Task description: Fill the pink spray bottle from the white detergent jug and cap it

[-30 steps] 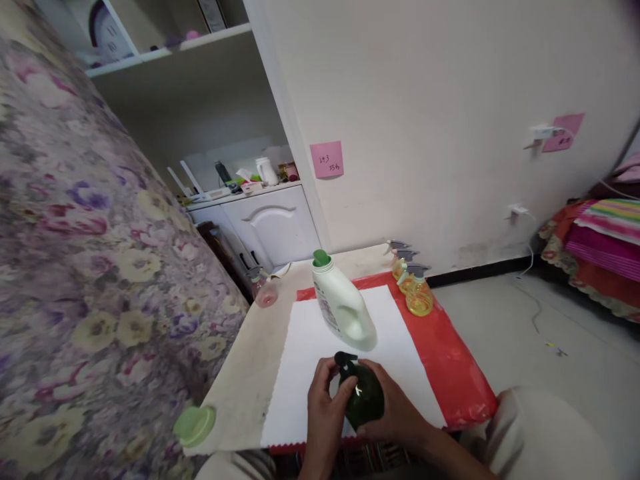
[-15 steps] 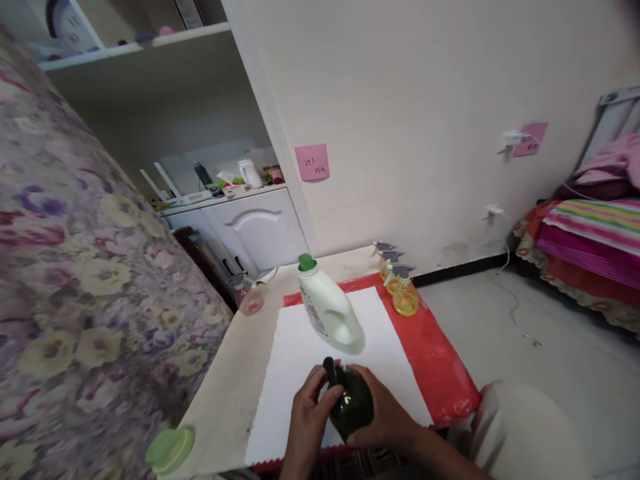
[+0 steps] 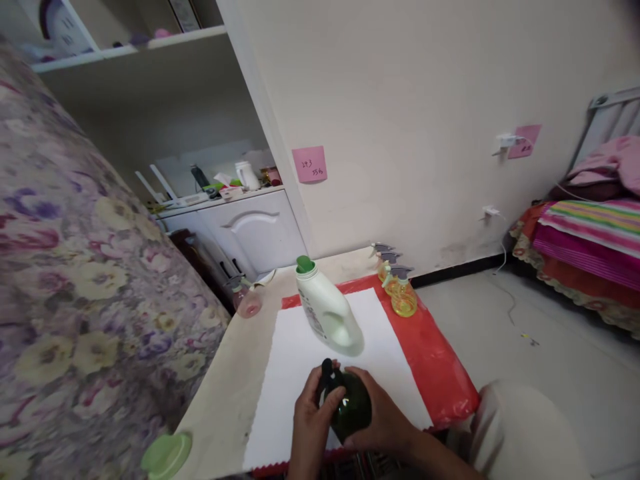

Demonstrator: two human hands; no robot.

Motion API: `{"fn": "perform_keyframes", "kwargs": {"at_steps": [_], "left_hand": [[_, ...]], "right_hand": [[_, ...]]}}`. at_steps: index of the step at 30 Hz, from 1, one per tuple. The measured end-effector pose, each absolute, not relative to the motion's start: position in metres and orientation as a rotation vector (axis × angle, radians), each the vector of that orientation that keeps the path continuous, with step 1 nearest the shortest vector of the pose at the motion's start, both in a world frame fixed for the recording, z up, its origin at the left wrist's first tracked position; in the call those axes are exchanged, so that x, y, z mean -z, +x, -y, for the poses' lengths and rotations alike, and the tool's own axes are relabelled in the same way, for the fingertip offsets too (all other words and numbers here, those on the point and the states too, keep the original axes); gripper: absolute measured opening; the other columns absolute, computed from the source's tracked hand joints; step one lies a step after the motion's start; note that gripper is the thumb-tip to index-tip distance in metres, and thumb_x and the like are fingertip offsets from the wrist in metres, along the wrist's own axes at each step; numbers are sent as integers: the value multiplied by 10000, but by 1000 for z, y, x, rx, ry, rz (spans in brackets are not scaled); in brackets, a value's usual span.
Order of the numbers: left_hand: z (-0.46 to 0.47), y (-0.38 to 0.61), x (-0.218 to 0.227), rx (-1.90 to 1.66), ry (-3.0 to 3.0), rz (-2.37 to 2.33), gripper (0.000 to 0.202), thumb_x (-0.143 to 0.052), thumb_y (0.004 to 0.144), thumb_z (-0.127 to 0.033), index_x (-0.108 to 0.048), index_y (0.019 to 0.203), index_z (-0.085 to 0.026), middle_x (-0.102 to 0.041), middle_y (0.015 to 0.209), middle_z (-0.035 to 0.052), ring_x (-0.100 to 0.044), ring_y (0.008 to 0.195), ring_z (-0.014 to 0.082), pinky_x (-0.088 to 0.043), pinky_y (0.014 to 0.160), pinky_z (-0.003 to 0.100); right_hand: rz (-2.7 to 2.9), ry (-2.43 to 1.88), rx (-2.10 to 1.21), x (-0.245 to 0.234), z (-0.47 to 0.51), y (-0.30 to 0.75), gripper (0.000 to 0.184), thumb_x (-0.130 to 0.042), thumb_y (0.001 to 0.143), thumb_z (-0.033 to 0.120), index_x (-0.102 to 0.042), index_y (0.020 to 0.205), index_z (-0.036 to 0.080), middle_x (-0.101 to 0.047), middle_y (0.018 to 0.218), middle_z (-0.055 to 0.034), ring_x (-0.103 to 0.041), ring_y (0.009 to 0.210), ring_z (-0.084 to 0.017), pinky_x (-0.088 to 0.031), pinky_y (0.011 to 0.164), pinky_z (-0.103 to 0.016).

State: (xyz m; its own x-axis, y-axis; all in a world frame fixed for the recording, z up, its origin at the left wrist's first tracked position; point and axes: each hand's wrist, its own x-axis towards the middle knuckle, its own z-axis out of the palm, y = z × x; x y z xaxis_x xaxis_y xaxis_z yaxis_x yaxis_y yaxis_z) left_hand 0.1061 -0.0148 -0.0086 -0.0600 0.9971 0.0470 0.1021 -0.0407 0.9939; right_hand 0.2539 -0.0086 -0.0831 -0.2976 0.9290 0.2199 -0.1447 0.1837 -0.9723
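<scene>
A dark green bottle (image 3: pixel 356 407) with a black pump top (image 3: pixel 329 372) is tilted over the near edge of the white sheet (image 3: pixel 280 373). My left hand (image 3: pixel 311 415) has its thumb and fingers closed around the black top. Wrapped about the rounded body, my right hand (image 3: pixel 384 415) steadies the bottle from the right. Just beyond them stands a pale green detergent jug (image 3: pixel 327 310), its green-lined mouth uncapped. A light green cap (image 3: pixel 167 455) lies at the table's near left corner.
Several spray bottles with yellow liquid (image 3: pixel 404 305) line the red covering (image 3: pixel 440 373) at the right. A pinkish spray bottle (image 3: pixel 249 303) stands at the table's left edge. A floral curtain (image 3: pixel 90 287) hangs on the left, with a wall (image 3: pixel 400 133) behind the table.
The black pump top appears slightly turned in my left hand. Both hands keep their hold on the bottle, and the view has shifted a little.
</scene>
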Motion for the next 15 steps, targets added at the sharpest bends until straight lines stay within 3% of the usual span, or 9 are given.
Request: {"fn": "perform_keyframes", "kwargs": {"at_steps": [6,12,15], "left_hand": [[17,112,10,-1293,1285,-1371,311,-743,700,-313,-689,979,-185,-744,963,47,-664,944,246,-510,836,310],[16,106,11,-1251,1197,-1249,438,-761,672,-298,-673,1084,-179,-740,1072,69,-648,1053,275,-490,929,360],[17,112,14,-1347,1233,-1345,390,-758,680,-289,-672,1043,-178,-735,1028,66,-660,1005,260,-500,902,350]], "right_hand": [[1479,-833,-1259,84,9,254,1011,-868,422,195,-400,1317,227,-518,1333,-123,-486,1235,-340,-374,1046,-502],[1478,-757,-1298,84,9,255,1003,-867,455,220,-396,1341,244,-521,1349,-105,-479,1250,-334,-360,1057,-495],[1495,-852,-1241,84,9,254,1018,-858,427,169,-395,1331,239,-517,1334,-118,-483,1237,-342,-364,1054,-505]]}}
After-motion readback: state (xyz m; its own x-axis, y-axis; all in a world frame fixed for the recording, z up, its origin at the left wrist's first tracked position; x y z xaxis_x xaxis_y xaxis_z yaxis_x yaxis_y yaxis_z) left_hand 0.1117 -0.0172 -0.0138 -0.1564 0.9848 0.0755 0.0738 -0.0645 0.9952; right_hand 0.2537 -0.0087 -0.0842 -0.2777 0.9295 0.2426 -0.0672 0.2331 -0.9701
